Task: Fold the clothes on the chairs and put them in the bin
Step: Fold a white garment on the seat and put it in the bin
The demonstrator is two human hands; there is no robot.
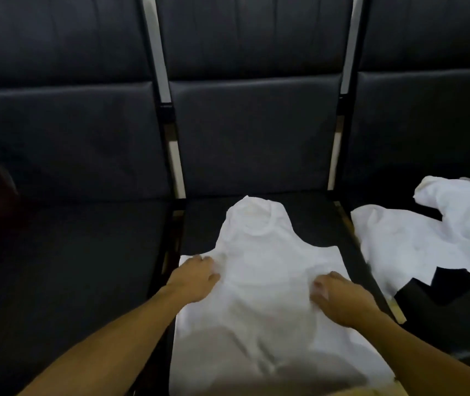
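Both hands, left [196, 277] and right [339, 295], bunch the white shirt [256, 281] in a curled grip; its hem overhangs the chair [205, 215] and may slide off.

I can read no writing anywhere in front of me. The white shirt [259, 281] I am working on shows plain cloth with no print, tag or logo. The other white garment [416, 247] to my right is likewise bare, and the dark chairs [253, 138] carry no label, number or sign.
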